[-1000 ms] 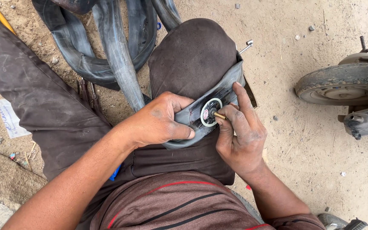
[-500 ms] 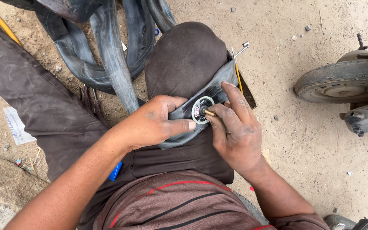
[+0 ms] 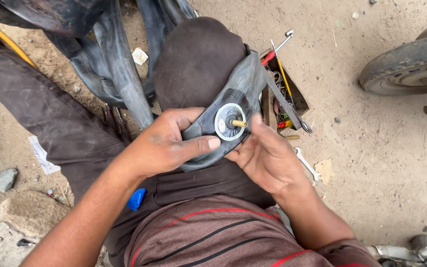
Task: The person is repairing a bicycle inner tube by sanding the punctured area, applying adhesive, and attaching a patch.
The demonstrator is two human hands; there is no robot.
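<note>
Tube (image 3: 245, 81) draped over the raised knee (image 3: 196, 59), left hand (image 3: 171, 143) clamped on it just beside the brass valve (image 3: 239, 123), thumb pressing its lower edge, while the right hand (image 3: 268, 158) rests beneath with fingers loosely apart, fingertip near the valve; toolbox (image 3: 300, 101) lying on sandy ground beside the knee.

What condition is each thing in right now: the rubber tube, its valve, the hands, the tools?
Black rubber inner tube: limp, draped over the knee.
Brass valve stem: bare, sticking out of its round patch.
Left hand: gripping the tube.
Right hand: fingers at the valve.
Silver spanner: lying on the ground.
</note>
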